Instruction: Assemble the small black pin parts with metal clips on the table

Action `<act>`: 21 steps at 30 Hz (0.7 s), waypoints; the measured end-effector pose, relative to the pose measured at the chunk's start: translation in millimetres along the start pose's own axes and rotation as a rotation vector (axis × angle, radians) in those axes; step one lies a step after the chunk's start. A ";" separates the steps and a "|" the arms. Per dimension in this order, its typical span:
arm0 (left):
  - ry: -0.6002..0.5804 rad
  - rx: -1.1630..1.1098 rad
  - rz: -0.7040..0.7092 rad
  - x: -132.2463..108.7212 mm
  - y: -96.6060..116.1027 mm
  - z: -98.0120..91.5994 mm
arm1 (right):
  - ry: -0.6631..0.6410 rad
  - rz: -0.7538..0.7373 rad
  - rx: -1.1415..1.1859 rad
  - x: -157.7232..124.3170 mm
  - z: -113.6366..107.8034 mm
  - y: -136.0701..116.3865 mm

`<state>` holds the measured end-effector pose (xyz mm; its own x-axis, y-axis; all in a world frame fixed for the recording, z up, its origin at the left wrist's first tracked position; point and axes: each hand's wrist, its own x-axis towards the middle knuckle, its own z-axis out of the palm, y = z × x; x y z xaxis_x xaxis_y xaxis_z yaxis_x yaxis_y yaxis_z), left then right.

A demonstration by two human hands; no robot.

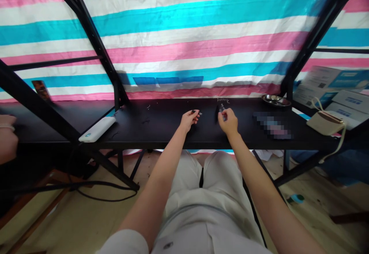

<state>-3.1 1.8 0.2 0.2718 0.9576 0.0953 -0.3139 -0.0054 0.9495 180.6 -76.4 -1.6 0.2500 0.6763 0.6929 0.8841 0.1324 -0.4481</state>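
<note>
Above the black table [167, 131], my left hand [188, 120] is closed on a small dark object [197, 112] that pokes out past the fingertips. To its right, my right hand [228, 121] pinches a small greyish, clear-looking item [221, 109], too blurred to name. A dark shape lies or shows just left of those fingers. Beyond my right hand, a row of small pale pieces [223, 100] lies near the table's back edge. The two hands are apart.
A white power bank [98, 129] lies at the left end, a shiny metal dish [276, 100] at the back right. A blurred-out patch [272, 126] and a beige purse [325, 122] are on the right. Black frame posts flank the table. Another person's hand [7, 136] shows far left.
</note>
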 end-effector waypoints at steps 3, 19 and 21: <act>-0.149 0.019 -0.044 -4.0 0.0 2.4 | -0.181 -0.211 0.047 -2.6 2.9 -8.9; -0.259 0.043 -0.073 -5.6 0.8 2.8 | -0.240 -0.400 -0.031 -4.8 20.8 -6.5; -0.214 0.026 -0.069 -4.9 0.5 2.8 | -0.222 -0.408 -0.028 -5.1 20.3 -6.5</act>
<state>-2.0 -3.7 1.1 0.4792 0.8732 0.0886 -0.2652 0.0478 0.9630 165.5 -66.0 -13.6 -0.2083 0.7126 0.6700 0.9038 0.4021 -0.1467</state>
